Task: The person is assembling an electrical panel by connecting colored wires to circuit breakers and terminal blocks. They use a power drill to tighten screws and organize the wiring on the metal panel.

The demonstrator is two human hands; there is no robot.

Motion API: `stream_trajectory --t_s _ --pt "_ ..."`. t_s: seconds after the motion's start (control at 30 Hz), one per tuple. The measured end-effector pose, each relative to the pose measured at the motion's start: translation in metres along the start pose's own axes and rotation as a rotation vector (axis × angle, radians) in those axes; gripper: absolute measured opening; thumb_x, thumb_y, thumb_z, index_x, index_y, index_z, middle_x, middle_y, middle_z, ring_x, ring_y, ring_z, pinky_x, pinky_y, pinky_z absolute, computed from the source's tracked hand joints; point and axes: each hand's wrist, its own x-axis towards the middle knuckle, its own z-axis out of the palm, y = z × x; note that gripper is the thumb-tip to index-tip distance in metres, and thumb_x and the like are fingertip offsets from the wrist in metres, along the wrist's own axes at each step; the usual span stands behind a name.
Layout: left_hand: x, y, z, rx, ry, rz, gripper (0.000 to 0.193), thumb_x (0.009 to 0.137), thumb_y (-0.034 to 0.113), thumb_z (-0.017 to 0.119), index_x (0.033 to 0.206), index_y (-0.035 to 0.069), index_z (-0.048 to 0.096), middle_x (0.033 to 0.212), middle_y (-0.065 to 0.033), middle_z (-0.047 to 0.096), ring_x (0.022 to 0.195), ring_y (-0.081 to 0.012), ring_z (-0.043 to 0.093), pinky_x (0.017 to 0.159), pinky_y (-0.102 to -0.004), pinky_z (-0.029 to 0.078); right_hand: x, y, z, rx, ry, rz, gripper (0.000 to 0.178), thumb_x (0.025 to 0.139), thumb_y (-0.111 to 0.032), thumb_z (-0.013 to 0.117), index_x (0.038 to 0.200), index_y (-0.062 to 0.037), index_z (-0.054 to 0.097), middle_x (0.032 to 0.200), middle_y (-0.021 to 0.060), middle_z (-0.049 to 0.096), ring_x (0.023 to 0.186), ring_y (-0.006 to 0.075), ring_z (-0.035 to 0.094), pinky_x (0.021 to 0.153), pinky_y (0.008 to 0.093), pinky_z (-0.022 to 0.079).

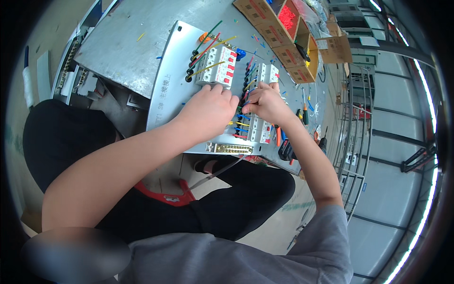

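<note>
A pale metal panel (165, 90) lies on the bench before me, carrying a row of white circuit breakers with red switches (218, 65). Beside them runs a second row of narrower breakers (267, 73), lined with black grommets and short coloured wires (241, 124). My left hand (210, 111) rests on the panel below the large breakers, its fingers curled at the wires; what they grip is hidden. Reaching in from the right, my right hand (267, 104) pinches a thin wire at the grommet row. Green, red and yellow wires (208, 40) stand up from the upper grommets.
Cardboard bins (283, 40) holding red and other small parts stand at the far right of the bench. Screwdrivers (305, 113) and a power drill (286, 149) lie right of the panel. A brass terminal strip (231, 148) sits along its near edge. A wire rack (352, 137) stands further right.
</note>
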Motion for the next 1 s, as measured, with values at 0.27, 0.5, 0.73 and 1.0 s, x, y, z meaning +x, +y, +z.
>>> stream_trajectory --t_s 0.27,0.5,0.73,1.0 --pt "0.006 0.003 -0.023 0.013 -0.051 0.03 0.045 0.088 0.039 0.082 0.109 0.002 0.068 0.105 -0.0132 0.068 0.105 -0.0313 0.066 0.097 -0.0407 0.052 -0.038 0.0 0.013 0.271 0.295 0.105 0.012 0.099 -0.021 0.079 0.107 -0.0125 0.083 0.116 0.004 0.069 0.121 0.0274 0.058 0.113 0.044 0.036" --pt "0.031 0.029 -0.019 0.096 -0.147 0.028 0.035 0.091 0.026 0.078 0.113 -0.001 0.071 0.103 -0.0143 0.07 0.106 -0.0313 0.067 0.099 -0.0429 0.052 -0.062 -0.01 0.033 0.184 0.5 0.047 0.016 0.094 -0.013 0.077 0.109 -0.0085 0.081 0.132 0.0078 0.066 0.138 0.0296 0.055 0.122 0.0464 0.039" --pt "0.063 0.046 -0.02 0.149 -0.409 -0.046 0.047 0.09 0.021 0.072 0.132 0.0 0.073 0.106 -0.0149 0.074 0.098 -0.0342 0.073 0.086 -0.0476 0.058 -0.071 0.004 0.057 0.29 0.591 0.018 0.02 0.086 -0.008 0.075 0.105 -0.0064 0.082 0.13 0.0079 0.068 0.14 0.0274 0.055 0.126 0.046 0.036" --pt "0.084 0.051 -0.016 0.061 -0.47 -0.104 0.048 0.084 0.017 0.071 0.129 0.001 0.077 0.109 -0.0152 0.073 0.101 -0.035 0.072 0.085 -0.047 0.061 -0.064 0.001 0.059 0.288 0.579 0.104 0.014 0.085 -0.015 0.081 0.098 -0.0077 0.082 0.125 0.0038 0.069 0.138 0.0236 0.055 0.122 0.0467 0.038"
